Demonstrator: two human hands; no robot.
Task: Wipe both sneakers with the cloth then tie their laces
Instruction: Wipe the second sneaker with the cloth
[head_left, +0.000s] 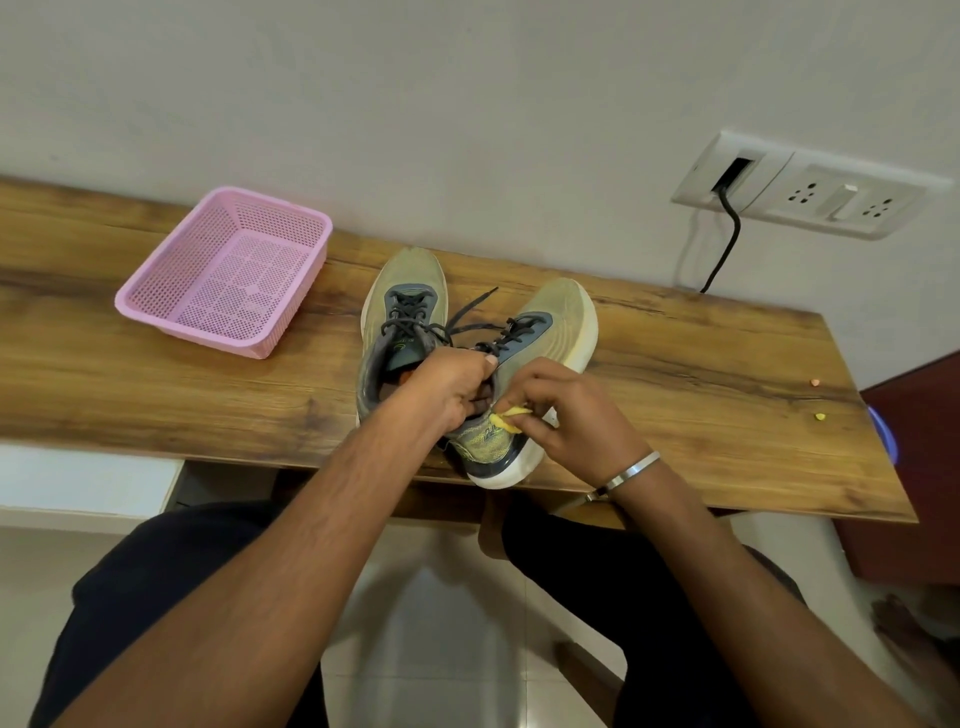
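Two olive-green sneakers with dark laces stand on the wooden table (675, 364). The left sneaker (410, 291) sits flat, toe pointing away, laces loose. The right sneaker (556, 322) is tilted onto its side, its heel at the table's near edge. My left hand (449, 387) grips the right sneaker at its collar, thumb on the tongue. My right hand (571, 410) pinches a small yellow cloth (511, 417) against the sneaker's side near the heel. Most of the cloth is hidden under my fingers.
A pink mesh basket (156, 296) stands at the table's back left. A wall socket plate (810, 192) with a black cable (727, 244) is at the back right. Two small crumbs (816, 399) lie near the right edge. My knees are below the table.
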